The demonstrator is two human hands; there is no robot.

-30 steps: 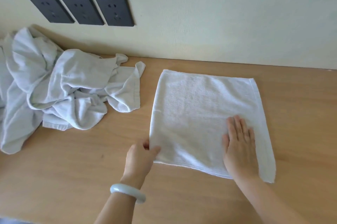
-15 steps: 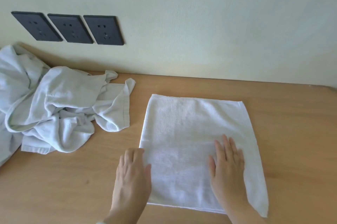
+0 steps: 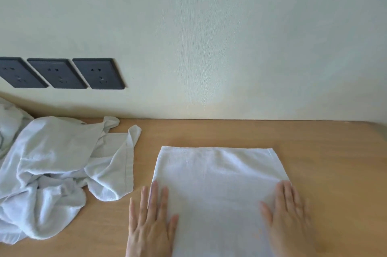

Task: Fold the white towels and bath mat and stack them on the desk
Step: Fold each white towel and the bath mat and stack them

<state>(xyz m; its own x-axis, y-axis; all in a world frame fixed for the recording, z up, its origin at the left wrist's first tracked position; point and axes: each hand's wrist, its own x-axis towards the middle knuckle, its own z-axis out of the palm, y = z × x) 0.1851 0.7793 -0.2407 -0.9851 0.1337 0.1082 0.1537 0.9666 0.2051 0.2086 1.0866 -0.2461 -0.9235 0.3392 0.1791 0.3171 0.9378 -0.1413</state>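
- Currently one white towel (image 3: 217, 189) lies flat on the wooden desk (image 3: 335, 162), right of centre, squared up as a neat rectangle; how many layers it has can't be told.
- Left hand (image 3: 150, 227) is flat with straight fingers, grasping nothing; it presses along the towel's left edge, partly on cloth and partly on the desk.
- Right hand (image 3: 289, 219) is likewise flat and released, palm down on the towel's right edge; it is slightly blurred.
- Judgement: this is smoothing or lining up edges mid-fold. The piece looks too wide for a finished stack item, so probably at least one more fold is due.
- A crumpled heap of white linen (image 3: 52, 173) sits at the desk's left, near the flat towel but not touching it, all unfolded.
- Can't tell which piece in the heap is the bath mat, nor how many towels it holds.
- No stack of finished pieces shows anywhere in view.
- Overall early stage: one towel part-way, the heap and the stacking left.
- Three dark wall sockets (image 3: 60, 73) sit above the heap.
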